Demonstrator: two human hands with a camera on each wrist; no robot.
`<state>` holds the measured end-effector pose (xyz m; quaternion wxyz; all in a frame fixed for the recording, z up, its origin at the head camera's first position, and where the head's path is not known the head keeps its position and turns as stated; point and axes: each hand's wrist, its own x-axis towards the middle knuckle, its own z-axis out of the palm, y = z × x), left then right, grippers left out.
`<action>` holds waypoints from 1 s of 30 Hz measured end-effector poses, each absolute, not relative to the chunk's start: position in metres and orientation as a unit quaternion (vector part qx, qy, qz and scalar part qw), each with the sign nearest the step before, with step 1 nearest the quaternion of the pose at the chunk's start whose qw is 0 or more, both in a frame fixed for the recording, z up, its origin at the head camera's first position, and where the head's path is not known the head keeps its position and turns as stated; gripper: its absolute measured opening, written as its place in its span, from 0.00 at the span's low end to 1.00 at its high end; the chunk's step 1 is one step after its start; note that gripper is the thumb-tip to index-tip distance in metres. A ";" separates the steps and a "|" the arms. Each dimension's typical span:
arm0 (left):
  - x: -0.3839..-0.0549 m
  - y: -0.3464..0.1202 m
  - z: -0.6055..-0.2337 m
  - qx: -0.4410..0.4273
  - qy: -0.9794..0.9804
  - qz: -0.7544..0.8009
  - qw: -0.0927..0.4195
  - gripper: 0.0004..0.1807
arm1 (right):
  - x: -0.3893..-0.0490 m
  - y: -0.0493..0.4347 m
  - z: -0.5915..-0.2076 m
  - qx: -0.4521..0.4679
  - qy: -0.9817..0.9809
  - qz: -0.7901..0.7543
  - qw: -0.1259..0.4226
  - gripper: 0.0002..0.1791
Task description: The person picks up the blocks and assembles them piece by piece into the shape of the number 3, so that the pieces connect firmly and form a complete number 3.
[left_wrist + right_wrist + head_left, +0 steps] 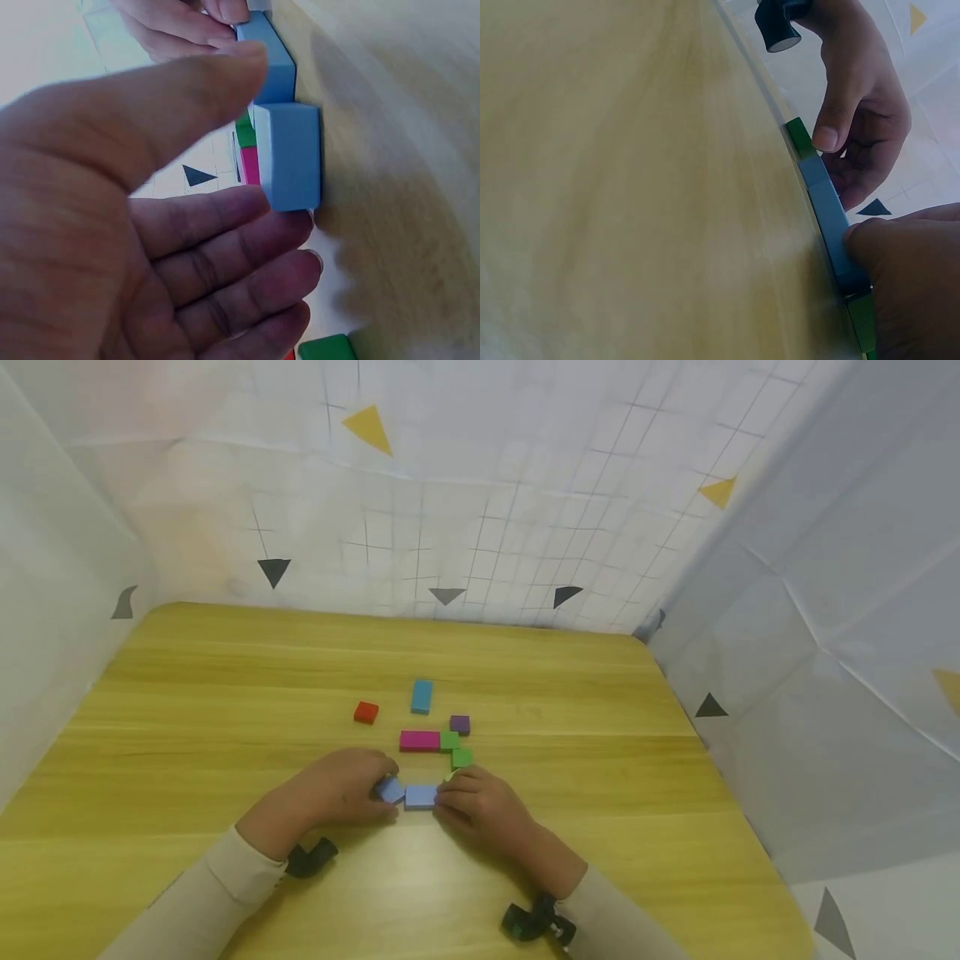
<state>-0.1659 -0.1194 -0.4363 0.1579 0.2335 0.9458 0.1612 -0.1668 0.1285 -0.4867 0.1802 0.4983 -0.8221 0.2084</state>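
A long blue block [420, 797] lies flat on the table between both hands. My right hand [483, 810] grips its right end, the thumb pressed along its side in the right wrist view. At its left end sits a shorter blue block [289, 157], slightly angled in the head view. My left hand [337, 789] is around this shorter block. In the left wrist view the fingertips touch its end, while the thumb [225, 82] stands off it. A green block [801, 139] lies beyond the shorter one. Another green block [861, 319] is partly hidden by my right hand.
Behind the hands lie a magenta block [420, 741], two green blocks [449, 741], a purple block [460, 725], a red block [366, 712] and a bright blue block [422, 697]. Patterned white sheets [480, 510] enclose the wooden table [570, 710] at the back and sides.
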 end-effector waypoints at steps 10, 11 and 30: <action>-0.171 -0.131 -0.440 0.193 0.946 0.206 0.160 0.34 | -0.166 0.129 -0.487 0.498 -0.821 0.210 0.184 0.07; -0.172 -0.132 -0.441 0.195 0.946 0.208 0.156 0.34 | -0.166 0.129 -0.487 0.499 -0.820 0.212 0.185 0.07; -0.203 -0.157 -0.451 0.218 0.938 0.257 0.076 0.13 | -0.168 0.126 -0.486 0.493 -0.826 0.207 0.177 0.07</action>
